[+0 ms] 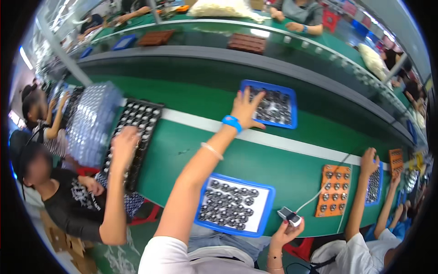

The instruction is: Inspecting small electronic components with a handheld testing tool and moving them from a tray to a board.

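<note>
My left hand (246, 111), with a blue wristband, reaches across the bench with its fingers spread over the left edge of a far blue tray (294, 107). That tray holds many small round black-and-silver parts (276, 106). Directly in front of me is a second blue tray (268, 212), where similar round parts (228, 205) lie in rows on a white base. To the right of this near tray, my right hand (286, 233) is closed around a small white-and-black box-shaped device (290, 215) with a thin cable running off it.
A co-worker's hand (125, 146) at left is over a black tray of round parts (137, 118), beside stacked clear plastic trays (93, 123). On the right lie an orange board with round parts (334, 191) and another person's hand (369, 160). A grey rail (191, 57) runs behind the bench.
</note>
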### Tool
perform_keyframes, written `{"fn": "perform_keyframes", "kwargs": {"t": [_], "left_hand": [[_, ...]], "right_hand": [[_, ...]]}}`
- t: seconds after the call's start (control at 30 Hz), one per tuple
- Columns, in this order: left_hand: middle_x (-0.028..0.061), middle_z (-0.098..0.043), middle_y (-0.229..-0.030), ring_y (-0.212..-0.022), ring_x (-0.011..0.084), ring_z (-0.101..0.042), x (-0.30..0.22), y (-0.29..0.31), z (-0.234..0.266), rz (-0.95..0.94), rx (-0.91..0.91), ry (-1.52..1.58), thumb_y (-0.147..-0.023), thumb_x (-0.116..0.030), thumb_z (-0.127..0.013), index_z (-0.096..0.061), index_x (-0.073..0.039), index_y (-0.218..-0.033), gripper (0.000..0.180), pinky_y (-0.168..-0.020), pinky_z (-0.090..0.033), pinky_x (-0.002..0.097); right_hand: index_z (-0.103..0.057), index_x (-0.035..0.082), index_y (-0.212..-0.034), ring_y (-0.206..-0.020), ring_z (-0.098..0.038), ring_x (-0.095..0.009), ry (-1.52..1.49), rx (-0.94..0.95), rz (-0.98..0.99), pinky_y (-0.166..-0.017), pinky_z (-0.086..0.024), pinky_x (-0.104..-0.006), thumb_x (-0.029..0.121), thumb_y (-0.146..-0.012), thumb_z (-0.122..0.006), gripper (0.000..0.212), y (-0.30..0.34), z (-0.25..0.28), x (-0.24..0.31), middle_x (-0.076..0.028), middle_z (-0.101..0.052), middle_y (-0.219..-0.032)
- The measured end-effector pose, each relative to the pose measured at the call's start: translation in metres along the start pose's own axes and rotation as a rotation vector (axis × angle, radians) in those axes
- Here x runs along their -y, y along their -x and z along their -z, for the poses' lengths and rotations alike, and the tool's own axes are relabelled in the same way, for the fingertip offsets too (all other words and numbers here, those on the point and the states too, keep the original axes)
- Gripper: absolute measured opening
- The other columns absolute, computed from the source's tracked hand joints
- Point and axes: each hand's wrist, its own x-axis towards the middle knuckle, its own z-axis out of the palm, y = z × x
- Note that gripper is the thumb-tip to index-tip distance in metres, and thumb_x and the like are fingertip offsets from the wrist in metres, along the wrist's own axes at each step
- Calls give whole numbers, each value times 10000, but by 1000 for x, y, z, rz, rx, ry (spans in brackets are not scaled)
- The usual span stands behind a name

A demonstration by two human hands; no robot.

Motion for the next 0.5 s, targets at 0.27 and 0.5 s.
{"fn": "perform_keyframes", "kwargs": {"t": [0.27,0.5], "left_hand": [[277,-184,-1503,-1358,539,-182,-6,-8,7,65,-119,8,-590,-529,-829,-227,-258,-1490,1117,-1104,-164,625],[193,-423,-1344,-1278,401,-377,-40,109,58,-190,-72,273,-768,-331,-753,-594,-142,-1178,479,-1062,-302,505]], "right_hand": [[-324,15,-1343,-1148,-495,-259,-138,14,75,-1018,-381,-411,56,-889,-559,513,-22,-6,20,-168,-490,-1247],[-448,20,-1242,-1045,-575,-263,-9,482,289,-933,-449,-383,69,-833,-675,470,-73,-22,34,-154,-600,-1129]]}}
